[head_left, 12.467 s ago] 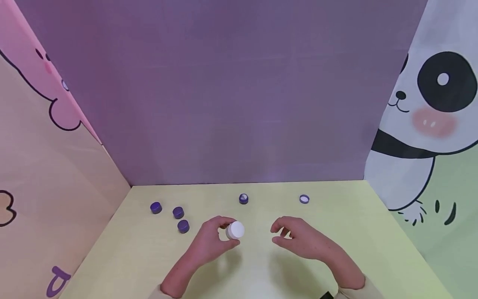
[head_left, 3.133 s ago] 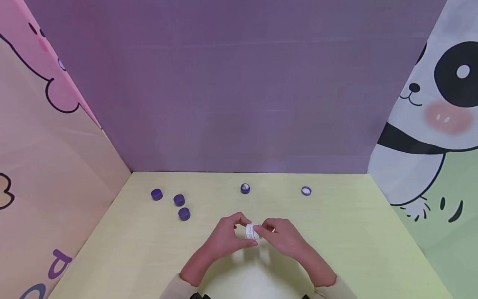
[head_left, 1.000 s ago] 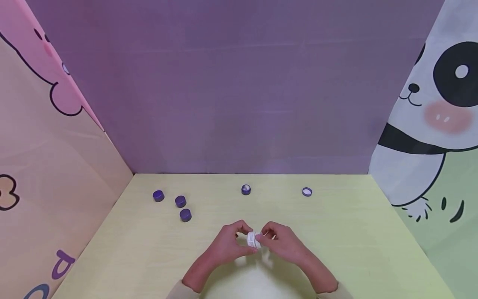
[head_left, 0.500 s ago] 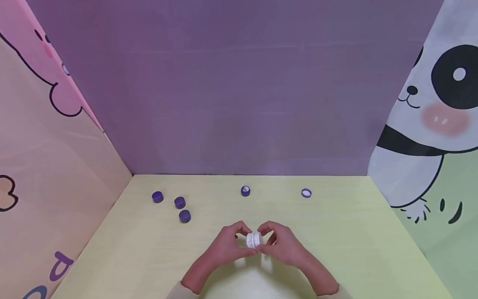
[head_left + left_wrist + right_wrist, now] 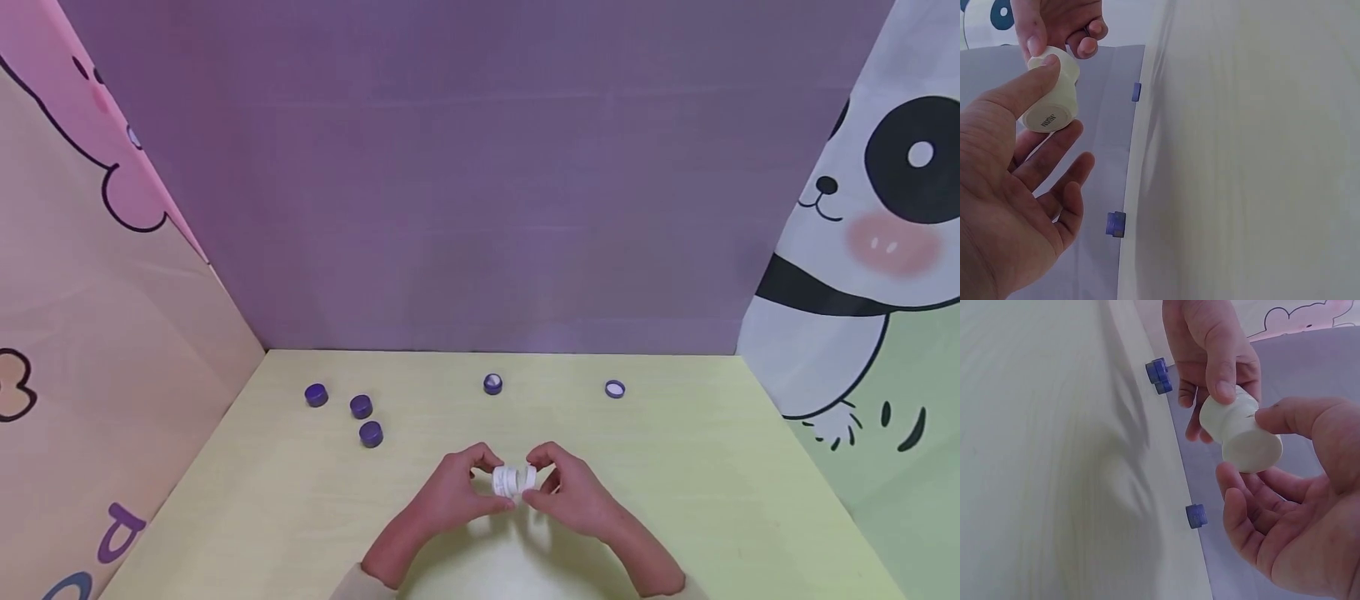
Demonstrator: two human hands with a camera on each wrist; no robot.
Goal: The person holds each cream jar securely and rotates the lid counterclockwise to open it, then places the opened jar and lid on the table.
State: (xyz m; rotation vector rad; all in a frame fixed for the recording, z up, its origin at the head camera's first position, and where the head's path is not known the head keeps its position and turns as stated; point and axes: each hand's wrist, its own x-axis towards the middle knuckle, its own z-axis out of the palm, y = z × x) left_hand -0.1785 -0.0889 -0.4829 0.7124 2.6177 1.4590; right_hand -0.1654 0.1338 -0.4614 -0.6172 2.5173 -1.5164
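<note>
Just above the table, near its front, my left hand (image 5: 453,492) holds a small white jar (image 5: 504,482) between thumb and fingers, tipped on its side. Printed text shows on its base in the left wrist view. My right hand (image 5: 576,496) pinches the jar's white lid (image 5: 530,477) at the rim. A narrow gap shows between lid and jar in the head view. From the right wrist, the lid's smooth top (image 5: 1252,451) faces the camera, with the jar (image 5: 1213,417) behind it. Curled fingers hide part of both pieces.
On the pale yellow table (image 5: 675,483), small purple round containers (image 5: 371,434) stand in a group at the left. A purple jar (image 5: 492,384) with a pale inside sits at the back middle. Right of it lies a purple lid (image 5: 615,389), its white lining up. A purple wall (image 5: 480,208) rises behind.
Earlier the left hand alone held the white jar. The right hand then came to its lid and turned it. Since half a second ago the lid has moved right, off the jar.
</note>
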